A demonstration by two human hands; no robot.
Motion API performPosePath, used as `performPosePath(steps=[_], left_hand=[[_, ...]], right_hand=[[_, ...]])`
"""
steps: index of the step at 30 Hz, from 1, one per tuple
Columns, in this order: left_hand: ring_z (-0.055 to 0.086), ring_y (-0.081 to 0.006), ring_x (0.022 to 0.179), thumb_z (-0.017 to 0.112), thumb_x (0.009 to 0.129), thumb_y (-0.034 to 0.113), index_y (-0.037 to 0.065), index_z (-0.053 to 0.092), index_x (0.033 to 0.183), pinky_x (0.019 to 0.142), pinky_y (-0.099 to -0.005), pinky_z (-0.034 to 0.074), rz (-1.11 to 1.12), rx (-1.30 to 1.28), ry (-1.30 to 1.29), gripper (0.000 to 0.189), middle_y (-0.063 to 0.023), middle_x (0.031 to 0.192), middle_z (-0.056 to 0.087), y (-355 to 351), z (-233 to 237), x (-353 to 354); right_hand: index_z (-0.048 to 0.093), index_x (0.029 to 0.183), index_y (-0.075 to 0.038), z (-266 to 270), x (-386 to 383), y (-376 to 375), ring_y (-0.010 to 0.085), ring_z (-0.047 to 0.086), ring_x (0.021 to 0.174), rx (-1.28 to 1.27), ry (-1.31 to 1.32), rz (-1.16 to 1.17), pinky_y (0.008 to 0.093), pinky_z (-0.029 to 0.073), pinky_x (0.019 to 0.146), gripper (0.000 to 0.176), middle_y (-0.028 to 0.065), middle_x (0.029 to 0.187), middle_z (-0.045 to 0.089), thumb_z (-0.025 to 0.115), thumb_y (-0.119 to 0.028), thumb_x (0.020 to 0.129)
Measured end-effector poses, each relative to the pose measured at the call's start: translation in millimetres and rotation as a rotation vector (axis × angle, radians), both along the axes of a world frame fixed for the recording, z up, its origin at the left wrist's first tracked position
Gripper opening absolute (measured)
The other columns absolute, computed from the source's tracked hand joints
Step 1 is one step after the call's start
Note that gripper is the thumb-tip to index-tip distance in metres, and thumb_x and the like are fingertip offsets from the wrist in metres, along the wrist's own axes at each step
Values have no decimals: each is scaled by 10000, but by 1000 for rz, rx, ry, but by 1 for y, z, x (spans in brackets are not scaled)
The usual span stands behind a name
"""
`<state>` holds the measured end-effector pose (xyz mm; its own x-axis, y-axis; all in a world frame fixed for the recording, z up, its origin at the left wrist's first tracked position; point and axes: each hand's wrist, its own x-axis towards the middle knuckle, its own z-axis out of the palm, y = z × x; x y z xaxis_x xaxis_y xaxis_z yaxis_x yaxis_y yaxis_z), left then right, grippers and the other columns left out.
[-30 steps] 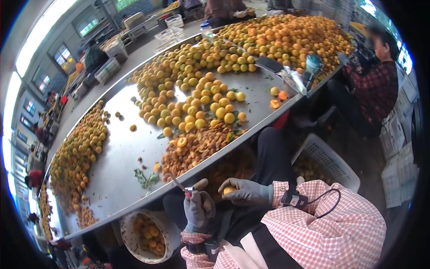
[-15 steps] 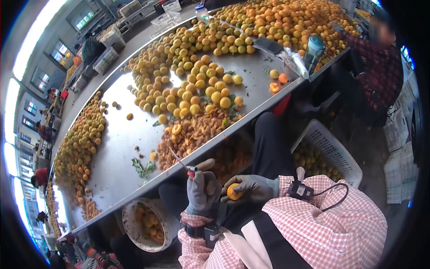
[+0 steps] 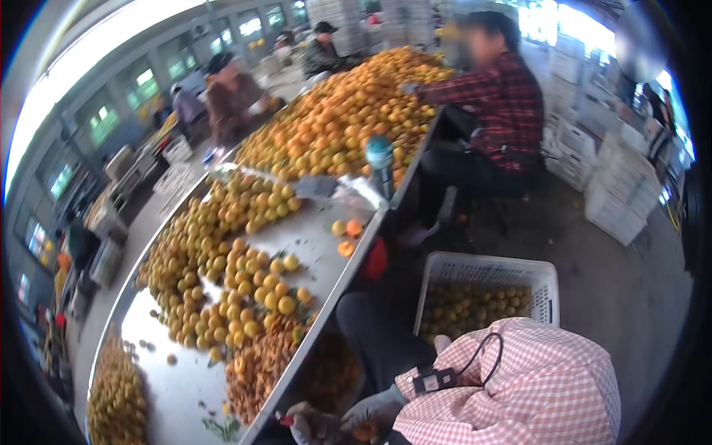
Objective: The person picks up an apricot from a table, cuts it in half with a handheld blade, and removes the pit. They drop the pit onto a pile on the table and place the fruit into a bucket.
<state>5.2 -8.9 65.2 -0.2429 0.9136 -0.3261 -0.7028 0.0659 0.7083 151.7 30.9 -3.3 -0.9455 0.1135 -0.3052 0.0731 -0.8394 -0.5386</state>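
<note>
At the bottom edge, my left hand (image 3: 314, 424), in a grey glove, is closed around a red-handled tool (image 3: 285, 420); its blade is not discernible. Beside it, my gloved right hand (image 3: 377, 412) holds an orange fruit (image 3: 365, 431), partly covered by the fingers. Both hands are low in the view, just off the edge of the metal table (image 3: 317, 231). Beyond them on the table lie a heap of cut fruit pieces (image 3: 259, 362) and a spread of whole orange-yellow fruit (image 3: 215, 259).
A white crate (image 3: 489, 261) of fruit stands on the floor to the right. Near the table's edge are a teal bottle (image 3: 380, 165), a dark flat object (image 3: 317, 186) and a plastic bag (image 3: 357, 194). A person (image 3: 504, 96) in a checked shirt sits beyond; other people sit farther back.
The view has swung up and to the right, so the hands now appear lower and the seated person shows more fully. The tool and fruit remain in my hands.
</note>
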Motion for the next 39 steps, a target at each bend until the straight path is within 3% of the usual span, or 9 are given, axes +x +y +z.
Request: performPosePath(steps=[3, 5, 6, 11, 12, 14, 18, 29, 39], left_hand=[[313, -61, 395, 588, 937, 311, 140, 594, 1044, 357, -211, 266, 163, -139, -23, 202, 47, 553, 389, 10, -23, -11], [316, -55, 406, 575, 940, 302, 127, 578, 1070, 372, -209, 280, 158, -52, 72, 218, 55, 570, 388, 18, -23, -12], [318, -51, 412, 568, 942, 297, 120, 570, 1083, 380, -208, 287, 158, -12, 120, 226, 58, 578, 387, 22, -22, -12], [326, -35, 440, 534, 949, 275, 88, 530, 1148, 418, -204, 323, 222, 161, 362, 273, 77, 621, 384, 37, -21, -13], [328, -31, 446, 527, 951, 270, 81, 522, 1161, 426, -203, 330, 269, 159, 430, 283, 80, 630, 384, 36, -21, -15], [342, -36, 482, 504, 970, 349, 61, 531, 1194, 461, -192, 331, 291, 189, 188, 366, 72, 598, 369, 30, 1, -10], [280, -46, 380, 463, 993, 343, 75, 596, 1151, 379, -204, 270, 141, 408, -26, 338, 37, 591, 444, 31, 21, -25], [278, -57, 371, 436, 1003, 353, 58, 598, 1106, 381, -224, 263, 62, 565, 0, 352, 36, 555, 394, 21, 19, -14], [279, -47, 340, 425, 1002, 383, 85, 585, 1010, 372, -222, 255, 64, 628, 121, 338, 52, 506, 389, 15, 16, -10]], right_hand=[[633, 1016, -55, 22, 3, 11, 165, 584, 859, 178, -17, -123, 348, 487, 745, 327, 59, 958, 634, 645, -343, 860], [553, 840, -118, 25, 1, 11, 63, 446, 581, 240, -4, -309, 237, 361, 524, 287, -62, 626, 445, 608, -390, 916], [553, 840, -118, 15, -2, 12, 63, 446, 581, 238, -3, -316, 237, 361, 524, 287, -62, 626, 445, 608, -390, 916], [590, 1027, -69, 14, -10, 5, 124, 590, 838, 181, 109, -510, 260, 490, 775, 222, 36, 907, 608, 631, -250, 904], [561, 1147, -52, 17, -6, 7, 173, 594, 1007, -204, 163, -420, 320, 497, 894, 308, 95, 1117, 600, 656, -170, 878], [496, 1237, -45, 28, 5, 12, 226, 571, 1118, -266, 227, -436, 372, 489, 961, 395, 107, 1204, 571, 652, -147, 889], [443, 1286, -82, 47, 23, 26, 218, 666, 913, -116, -13, -339, 226, 549, 637, 469, 99, 1186, 576, 585, -343, 922], [455, 1247, -90, 65, 14, 14, 137, 552, 1019, 572, -110, -342, 280, 461, 898, 439, 58, 1165, 528, 674, -154, 872], [480, 1238, -74, 70, 9, 8, 134, 536, 1025, 563, -134, -235, 278, 424, 927, 429, 57, 1138, 548, 677, -159, 867]])
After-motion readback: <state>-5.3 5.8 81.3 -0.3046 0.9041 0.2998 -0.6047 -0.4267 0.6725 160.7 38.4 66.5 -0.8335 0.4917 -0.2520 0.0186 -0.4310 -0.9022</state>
